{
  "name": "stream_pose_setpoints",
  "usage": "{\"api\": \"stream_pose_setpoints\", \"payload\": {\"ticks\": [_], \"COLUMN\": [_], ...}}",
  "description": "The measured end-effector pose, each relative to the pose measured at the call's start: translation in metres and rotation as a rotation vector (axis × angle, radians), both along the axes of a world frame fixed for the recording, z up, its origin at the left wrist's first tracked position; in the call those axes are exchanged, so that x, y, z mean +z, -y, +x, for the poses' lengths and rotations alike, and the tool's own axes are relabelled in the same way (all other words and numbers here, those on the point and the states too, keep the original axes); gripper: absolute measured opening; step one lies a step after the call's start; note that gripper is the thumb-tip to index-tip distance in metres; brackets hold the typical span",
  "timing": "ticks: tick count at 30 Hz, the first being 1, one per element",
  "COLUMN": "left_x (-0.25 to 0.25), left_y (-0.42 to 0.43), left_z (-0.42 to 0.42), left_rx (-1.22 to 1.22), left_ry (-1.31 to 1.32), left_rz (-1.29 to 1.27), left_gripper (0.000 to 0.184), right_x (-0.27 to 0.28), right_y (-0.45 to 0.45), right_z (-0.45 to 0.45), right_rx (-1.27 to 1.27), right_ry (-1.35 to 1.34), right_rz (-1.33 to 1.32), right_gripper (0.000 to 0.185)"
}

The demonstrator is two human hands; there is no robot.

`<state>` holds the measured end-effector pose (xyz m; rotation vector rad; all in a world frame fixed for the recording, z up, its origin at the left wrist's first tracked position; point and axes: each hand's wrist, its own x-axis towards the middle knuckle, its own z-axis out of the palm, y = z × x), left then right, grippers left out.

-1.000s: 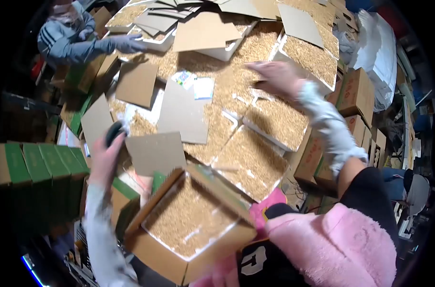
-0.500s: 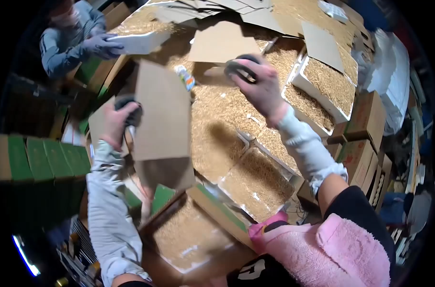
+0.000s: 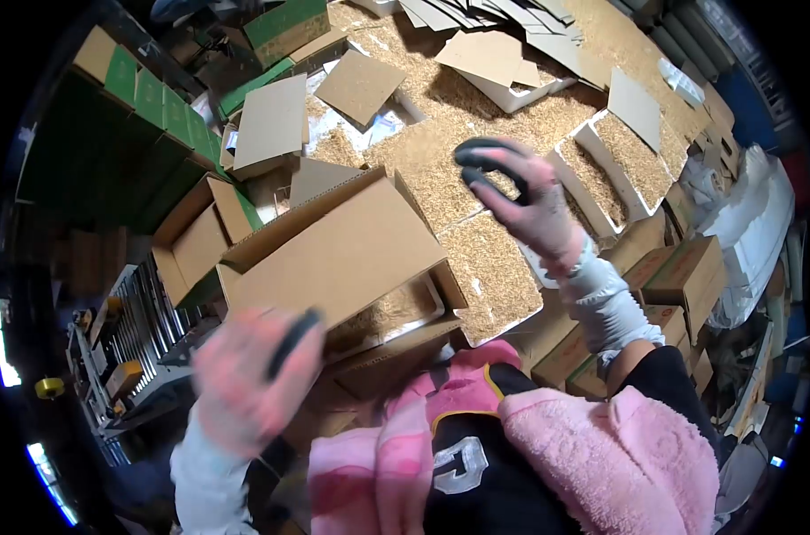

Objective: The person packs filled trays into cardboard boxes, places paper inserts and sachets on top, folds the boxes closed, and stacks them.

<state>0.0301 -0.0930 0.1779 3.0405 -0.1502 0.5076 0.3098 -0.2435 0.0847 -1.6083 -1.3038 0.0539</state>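
Note:
My left hand (image 3: 258,379), blurred by motion, is beside the near left corner of an open cardboard box; dark material covers a finger, and whether it holds anything is unclear. A flat brown cardboard sheet (image 3: 338,254) lies tilted across the box, touching neither hand. Under its lower edge, a white tray with light brown shavings (image 3: 391,312) shows inside the box. My right hand (image 3: 522,198) hovers over the shavings-covered table (image 3: 440,134), its dark-covered thumb and fingers curved apart with nothing between them.
White trays of shavings (image 3: 632,165) stand at the right of the table, with loose cardboard sheets (image 3: 360,85) at the back. Closed cartons (image 3: 686,276) are stacked on the right. On the left are green boxes (image 3: 151,98), an open carton (image 3: 195,245) and a roller conveyor (image 3: 146,312).
The view has turned left. The cardboard sheet has come down over the box, and my left hand has moved away from it towards me. The co-worker is out of view.

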Motion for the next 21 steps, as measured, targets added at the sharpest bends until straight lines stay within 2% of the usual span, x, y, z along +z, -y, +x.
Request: {"api": "stream_pose_setpoints", "payload": {"ticks": [1,3,4,5,6,7,8,9,10,11,12,14,15,16,18,21], "left_x": [-0.025,-0.069,-0.093,-0.118,-0.113,-0.090,-0.072,-0.039,-0.062,-0.085,-0.110,-0.172,-0.226,-0.232,-0.207,-0.199], "left_y": [-0.003,-0.006,-0.013,-0.028,-0.029,-0.034,-0.043,-0.039,-0.048,-0.057,-0.051,-0.043,-0.032,-0.018,-0.026,-0.071], "left_z": [0.005,0.016,0.012,0.004,0.007,-0.005,-0.023,-0.044,-0.062,-0.080,-0.084,-0.085,-0.087,-0.074,-0.068,-0.074], "left_rx": [-0.024,-0.007,-0.065,-0.126,-0.188,-0.081,0.070,0.508,0.456,0.369,0.476,0.684,0.697,0.959,1.004,0.819], "left_ry": [-0.135,-0.578,-0.649,-0.721,-0.799,-0.707,-0.529,-0.313,-0.063,0.179,0.129,0.061,0.002,-0.029,-0.104,0.185], "left_rz": [0.000,-0.155,-0.297,-0.440,-0.587,-0.658,-1.060,-1.414,-1.520,-1.595,-1.629,-1.672,-1.233,-0.997,-1.220,-0.917], "left_gripper": [0.035,0.036,0.037,0.037,0.038,0.038,0.040,0.038,0.038,0.038,0.041,0.048,0.067,0.081,0.091,0.087], "right_x": [0.000,-0.005,-0.005,-0.002,-0.006,-0.013,-0.024,-0.041,-0.063,-0.089,-0.114,-0.158,-0.147,-0.130,-0.111,-0.074], "right_y": [-0.001,-0.002,-0.002,-0.001,0.005,0.012,0.019,0.026,0.032,0.028,0.025,-0.008,-0.018,-0.024,-0.029,-0.066], "right_z": [-0.011,-0.024,-0.027,-0.031,-0.030,-0.023,-0.013,-0.002,0.007,0.009,0.004,-0.013,-0.030,-0.050,-0.065,-0.068], "right_rx": [0.022,0.129,0.169,0.187,0.185,0.182,0.176,0.218,0.261,0.347,0.430,0.463,0.452,0.442,0.317,0.310], "right_ry": [0.028,0.014,-0.001,-0.115,-0.347,-0.577,-0.808,-1.042,-1.249,-1.359,-1.477,-0.710,-0.891,-1.072,-1.206,-1.288], "right_rz": [-0.038,-0.030,-0.027,-0.069,-0.118,-0.165,-0.209,-0.199,-0.281,-0.338,-0.395,-0.657,-0.679,-0.703,-0.641,-0.297], "right_gripper": [0.022,0.023,0.023,0.022,0.022,0.022,0.023,0.029,0.045,0.054,0.063,0.086,0.090,0.094,0.095,0.080]}}
